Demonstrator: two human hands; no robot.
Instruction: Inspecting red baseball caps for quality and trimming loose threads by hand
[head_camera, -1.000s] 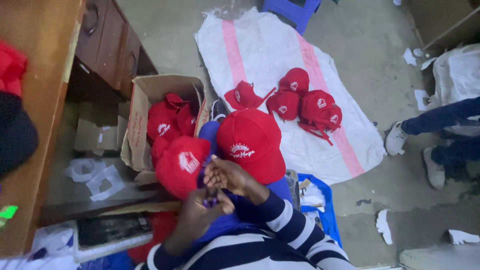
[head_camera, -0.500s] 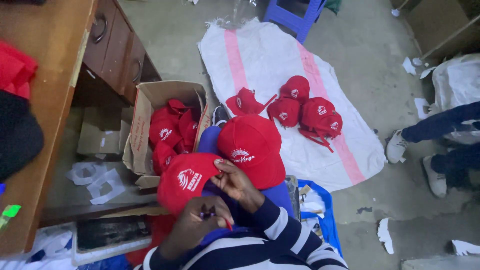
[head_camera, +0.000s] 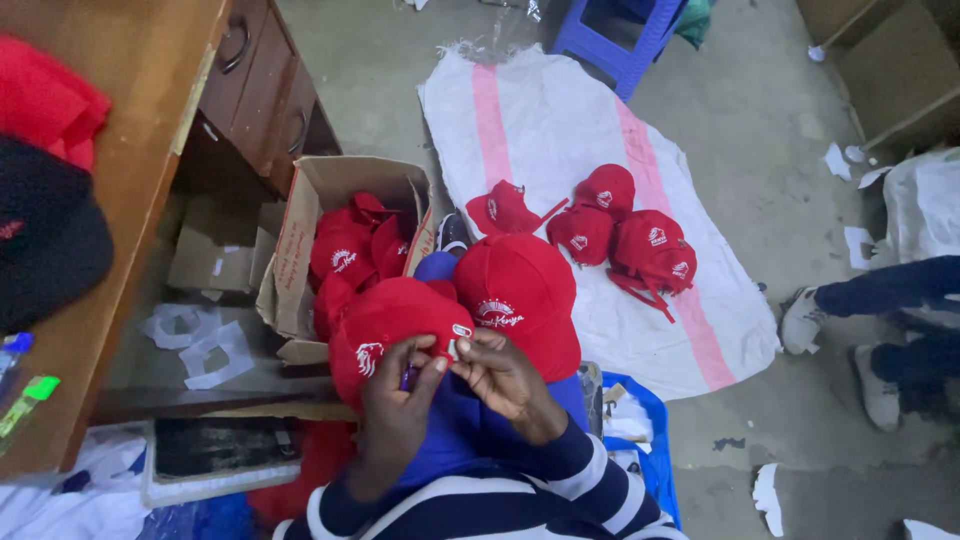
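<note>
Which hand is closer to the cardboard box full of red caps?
Left. The left hand sits just below-right of the cardboard box, while the right hand is farther right.

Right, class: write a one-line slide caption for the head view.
Both hands pinch a small tag on a red cap beside a cardboard box of caps.

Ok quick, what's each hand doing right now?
Left hand: closed, pinching the edge of a red cap on the lap.
Right hand: fingers pinched on a small white tag on that cap.
</note>
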